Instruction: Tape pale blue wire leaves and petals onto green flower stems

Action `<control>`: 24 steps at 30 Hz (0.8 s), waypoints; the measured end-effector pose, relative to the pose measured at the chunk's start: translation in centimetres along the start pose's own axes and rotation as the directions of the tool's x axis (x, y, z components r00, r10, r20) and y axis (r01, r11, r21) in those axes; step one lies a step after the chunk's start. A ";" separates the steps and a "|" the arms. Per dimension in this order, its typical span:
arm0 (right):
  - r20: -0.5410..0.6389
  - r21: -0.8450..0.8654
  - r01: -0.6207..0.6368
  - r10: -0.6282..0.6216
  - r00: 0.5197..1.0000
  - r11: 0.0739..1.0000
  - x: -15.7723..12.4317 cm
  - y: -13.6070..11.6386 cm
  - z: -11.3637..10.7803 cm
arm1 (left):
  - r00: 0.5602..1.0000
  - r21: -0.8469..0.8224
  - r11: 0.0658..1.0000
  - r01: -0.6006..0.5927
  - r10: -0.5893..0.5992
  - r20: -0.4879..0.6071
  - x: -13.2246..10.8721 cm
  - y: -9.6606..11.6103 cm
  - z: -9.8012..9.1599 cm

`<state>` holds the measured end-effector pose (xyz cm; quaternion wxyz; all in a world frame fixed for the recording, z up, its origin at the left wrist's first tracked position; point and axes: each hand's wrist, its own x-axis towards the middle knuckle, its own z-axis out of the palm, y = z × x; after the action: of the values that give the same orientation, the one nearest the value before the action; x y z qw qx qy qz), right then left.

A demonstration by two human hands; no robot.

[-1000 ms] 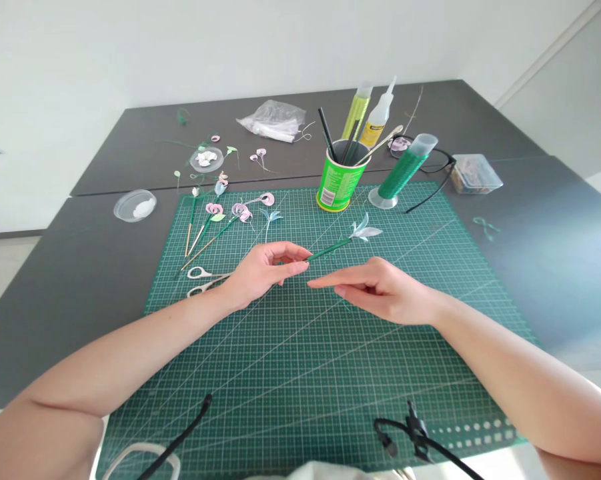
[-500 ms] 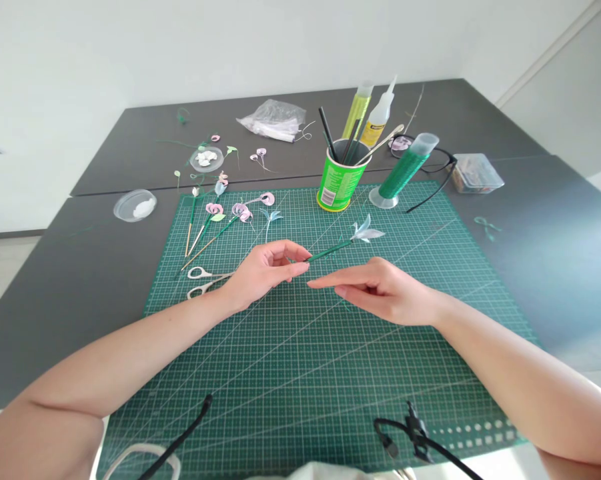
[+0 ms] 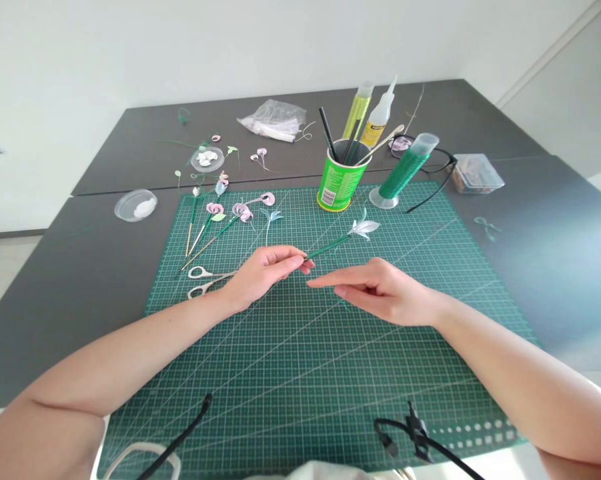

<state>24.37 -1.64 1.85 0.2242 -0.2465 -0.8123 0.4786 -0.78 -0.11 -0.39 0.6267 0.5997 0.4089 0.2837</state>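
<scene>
Between thumb and fingertips, my left hand (image 3: pixel 275 267) pinches the lower end of a handmade flower (image 3: pixel 364 229) with pale blue-white petals and a green-wrapped stem. The stem slants up to the right, its bloom above the cutting mat. My right hand (image 3: pixel 380 290) hovers just below the stem, index finger stretched toward my left fingertips and the other fingers curled in. Whatever those curled fingers hold, perhaps a fine thread, is too small to make out. Beside my left wrist lie scissors (image 3: pixel 200 273), their blades partly hidden by the hand.
The green cutting mat (image 3: pixel 300 387) covers the table's front. Several finished flowers (image 3: pixel 214 212) lie at its left. Behind stand a green can (image 3: pixel 341 181) with tools, a green thread spool (image 3: pixel 405 170) and a glue bottle (image 3: pixel 377 120). A plastic box (image 3: pixel 477 173) sits right.
My left hand has shifted slightly left, and the flower has turned and moved a little left with it. My right hand stays in place.
</scene>
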 end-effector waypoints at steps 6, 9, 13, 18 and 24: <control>0.000 -0.004 -0.006 0.006 1.000 1.000 0.0 0.0 0.0 | 0.999 -0.009 1.000 0.027 -0.027 0.027 0.2 -0.4 -0.1; -0.008 -0.007 0.004 -0.004 1.000 1.000 -0.1 0.0 0.0 | 0.998 -0.021 0.999 0.026 -0.024 0.063 0.3 -0.7 -0.2; -0.009 0.000 -0.014 0.014 1.000 1.000 -0.2 0.2 0.0 | 0.995 -0.032 0.999 0.041 -0.038 0.092 0.4 -0.8 -0.3; 0.000 0.014 -0.067 0.067 0.998 0.998 -0.3 0.3 0.0 | 0.992 -0.070 0.996 0.053 -0.044 0.119 0.4 -0.4 -0.2; 0.009 0.022 -0.083 0.083 0.997 0.996 -0.2 0.1 0.0 | 0.994 -0.060 0.996 0.066 -0.060 0.095 0.3 -0.1 -0.1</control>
<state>24.54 -1.71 1.69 0.2038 -0.2756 -0.7969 0.4974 -0.68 0.18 -0.55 0.6723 0.5789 0.3888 0.2485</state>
